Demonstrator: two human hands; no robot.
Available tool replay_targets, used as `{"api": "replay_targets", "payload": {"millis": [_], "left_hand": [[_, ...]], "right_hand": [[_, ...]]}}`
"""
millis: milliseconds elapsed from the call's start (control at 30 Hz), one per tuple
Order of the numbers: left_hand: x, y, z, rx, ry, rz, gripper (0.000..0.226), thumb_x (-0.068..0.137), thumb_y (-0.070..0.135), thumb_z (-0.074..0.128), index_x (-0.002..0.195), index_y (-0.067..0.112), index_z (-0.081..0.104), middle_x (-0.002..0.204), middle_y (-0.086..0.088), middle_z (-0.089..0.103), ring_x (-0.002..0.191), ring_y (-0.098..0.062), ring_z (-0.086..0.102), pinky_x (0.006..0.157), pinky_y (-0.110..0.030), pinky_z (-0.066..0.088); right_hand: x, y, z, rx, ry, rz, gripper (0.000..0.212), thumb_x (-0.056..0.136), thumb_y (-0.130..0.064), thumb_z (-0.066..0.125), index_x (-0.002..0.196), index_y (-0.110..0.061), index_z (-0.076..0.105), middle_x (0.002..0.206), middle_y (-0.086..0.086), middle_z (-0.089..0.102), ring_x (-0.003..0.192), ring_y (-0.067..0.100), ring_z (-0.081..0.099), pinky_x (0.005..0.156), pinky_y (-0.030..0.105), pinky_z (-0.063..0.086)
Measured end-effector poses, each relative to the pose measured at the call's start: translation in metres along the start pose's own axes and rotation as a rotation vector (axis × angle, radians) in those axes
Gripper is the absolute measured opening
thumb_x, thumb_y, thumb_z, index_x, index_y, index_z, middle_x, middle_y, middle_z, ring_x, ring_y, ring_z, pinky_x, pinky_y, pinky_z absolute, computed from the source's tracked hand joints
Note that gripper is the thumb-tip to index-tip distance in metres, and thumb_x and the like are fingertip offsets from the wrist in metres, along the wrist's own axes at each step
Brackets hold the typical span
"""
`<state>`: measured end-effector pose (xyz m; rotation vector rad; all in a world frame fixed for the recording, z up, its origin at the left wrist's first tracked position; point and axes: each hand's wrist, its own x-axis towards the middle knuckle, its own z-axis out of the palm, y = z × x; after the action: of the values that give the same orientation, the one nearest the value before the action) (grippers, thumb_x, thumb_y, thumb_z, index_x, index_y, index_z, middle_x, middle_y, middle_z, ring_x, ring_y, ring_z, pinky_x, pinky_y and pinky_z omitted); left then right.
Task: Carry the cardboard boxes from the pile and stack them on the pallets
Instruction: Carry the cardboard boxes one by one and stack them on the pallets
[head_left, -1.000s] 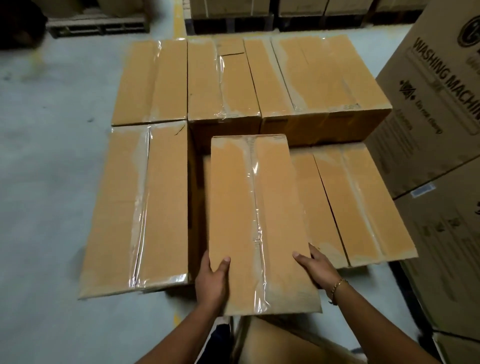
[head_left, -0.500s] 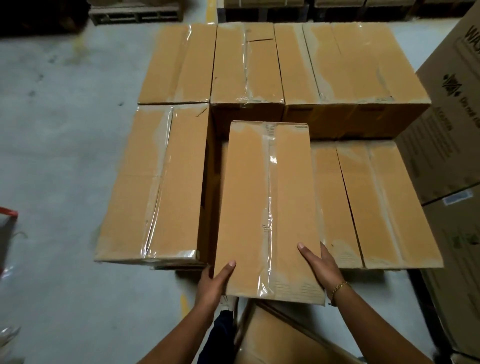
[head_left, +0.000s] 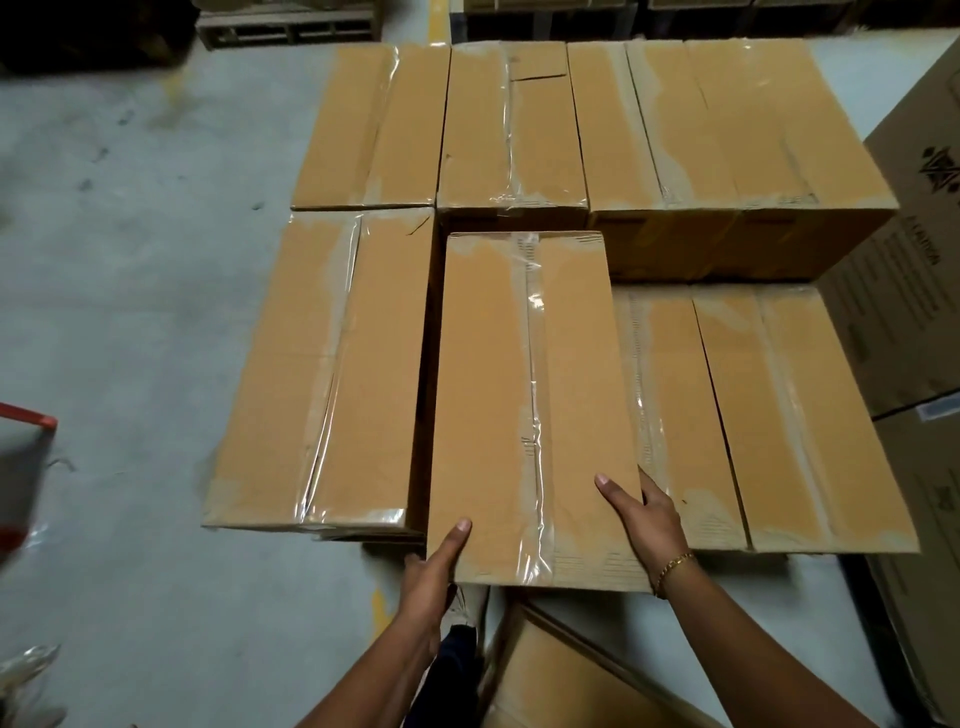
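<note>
Holding: both hands grip the near end of a long taped box (head_left: 530, 410), which lies lengthwise at centre frame with clear tape down its middle.
Left hand (head_left: 431, 571): clamped on the near left corner, thumb flat on top, fingers hidden below the edge.
Right hand (head_left: 649, 525): clamped on the near right edge, thumb on top, fingers wrapped round the side.
Bracelet (head_left: 672, 566): a gold chain on the right wrist.
Box position: between the left box (head_left: 332, 374) and the right boxes (head_left: 753, 415), its right edge overlapping them in the picture; what it rests on cannot be told.
Far row (head_left: 623, 130): more taped boxes side by side across the upper frame, just beyond the held box's far end.
Low box (head_left: 561, 675): another brown box at bottom centre, under the arms.
Cartons (head_left: 914, 312): large printed ones stacked along the right edge.
Floor (head_left: 130, 260): grey concrete filling the left side.
Pallet (head_left: 291, 28): wooden, upper left of the frame.
Red bar (head_left: 31, 418): at the left edge, blurred.
</note>
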<state>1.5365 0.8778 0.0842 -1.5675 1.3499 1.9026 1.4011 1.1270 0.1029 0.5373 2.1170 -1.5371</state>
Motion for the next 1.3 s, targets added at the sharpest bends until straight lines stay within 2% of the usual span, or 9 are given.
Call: {"api": "replay_targets", "payload": {"millis": [67, 167, 433, 567, 733, 1067, 1100, 1200, 1300], "left_hand": [[0.009, 0.003, -0.005, -0.033, 0.017, -0.004, 0.133, 0.042, 0.076, 0.09, 0.154, 0.028, 0.036, 0.142, -0.002, 0.058, 0.128, -0.025, 0.057, 0.11, -0.048, 0.046], [0.016, 0.017, -0.008, -0.135, 0.049, 0.035, 0.134, 0.041, 0.068, 0.095, 0.154, 0.033, 0.032, 0.142, -0.001, 0.058, 0.127, -0.025, 0.059, 0.108, -0.047, 0.048], [0.029, 0.034, 0.0, -0.273, 0.077, 0.077, 0.124, 0.034, 0.059, 0.1, 0.141, 0.021, 0.049, 0.126, -0.002, 0.068, 0.119, -0.027, 0.063, 0.108, -0.048, 0.047], [0.033, 0.035, 0.0, -0.302, 0.06, 0.079, 0.121, 0.028, 0.06, 0.1, 0.133, 0.017, 0.056, 0.123, -0.005, 0.07, 0.117, -0.027, 0.064, 0.11, -0.048, 0.045], [0.032, 0.033, -0.001, -0.27, 0.039, 0.067, 0.128, 0.036, 0.066, 0.097, 0.144, 0.018, 0.048, 0.133, -0.002, 0.065, 0.125, -0.024, 0.059, 0.113, -0.046, 0.042], [0.023, 0.037, -0.008, -0.206, -0.011, 0.118, 0.123, 0.039, 0.07, 0.094, 0.142, 0.018, 0.052, 0.137, 0.0, 0.06, 0.131, -0.024, 0.051, 0.115, -0.047, 0.04], [0.021, 0.037, -0.01, -0.196, -0.004, 0.129, 0.126, 0.039, 0.07, 0.093, 0.145, 0.019, 0.048, 0.139, -0.001, 0.058, 0.132, -0.026, 0.05, 0.114, -0.048, 0.04], [0.011, 0.036, -0.015, -0.158, 0.004, 0.169, 0.134, 0.038, 0.072, 0.093, 0.151, 0.022, 0.041, 0.143, -0.002, 0.055, 0.131, -0.028, 0.05, 0.112, -0.05, 0.042], [-0.005, 0.032, -0.015, -0.063, -0.034, 0.191, 0.126, 0.044, 0.07, 0.091, 0.15, 0.021, 0.043, 0.142, -0.002, 0.055, 0.125, -0.025, 0.051, 0.106, -0.046, 0.045]], "right_hand": [[0.007, -0.005, 0.008, -0.013, -0.008, -0.01, 0.093, 0.063, -0.078, 0.075, 0.142, -0.033, 0.056, 0.135, -0.01, 0.064, 0.125, 0.018, 0.059, 0.111, 0.046, 0.046], [0.015, -0.01, 0.02, 0.007, -0.012, -0.005, 0.102, 0.056, -0.084, 0.075, 0.142, -0.032, 0.056, 0.136, -0.011, 0.064, 0.126, 0.017, 0.059, 0.111, 0.045, 0.046], [0.043, -0.016, 0.029, 0.022, 0.014, 0.017, 0.116, 0.05, -0.088, 0.075, 0.148, -0.029, 0.05, 0.146, -0.003, 0.057, 0.134, 0.019, 0.053, 0.114, 0.047, 0.042], [0.046, -0.018, 0.033, 0.011, 0.014, 0.011, 0.112, 0.054, -0.086, 0.075, 0.147, -0.029, 0.051, 0.145, -0.003, 0.058, 0.133, 0.019, 0.054, 0.114, 0.046, 0.043], [0.047, -0.013, 0.032, 0.004, 0.009, 0.019, 0.112, 0.055, -0.086, 0.076, 0.149, -0.031, 0.048, 0.148, -0.005, 0.055, 0.135, 0.018, 0.052, 0.115, 0.046, 0.042], [0.035, -0.019, 0.03, -0.047, -0.038, 0.003, 0.109, 0.061, -0.085, 0.071, 0.152, -0.031, 0.043, 0.153, -0.005, 0.049, 0.139, 0.019, 0.048, 0.117, 0.044, 0.039], [0.029, -0.02, 0.029, -0.038, -0.043, 0.0, 0.107, 0.064, -0.082, 0.072, 0.153, -0.031, 0.042, 0.155, -0.004, 0.047, 0.14, 0.019, 0.046, 0.117, 0.041, 0.037], [0.011, -0.02, 0.022, 0.008, -0.032, -0.015, 0.087, 0.084, -0.054, 0.074, 0.157, -0.024, 0.036, 0.159, 0.0, 0.041, 0.145, 0.017, 0.039, 0.112, 0.029, 0.033], [-0.013, -0.013, 0.004, -0.006, -0.03, 0.002, 0.086, 0.084, -0.058, 0.072, 0.156, -0.03, 0.035, 0.156, 0.0, 0.045, 0.142, 0.022, 0.044, 0.113, 0.04, 0.038]]}}
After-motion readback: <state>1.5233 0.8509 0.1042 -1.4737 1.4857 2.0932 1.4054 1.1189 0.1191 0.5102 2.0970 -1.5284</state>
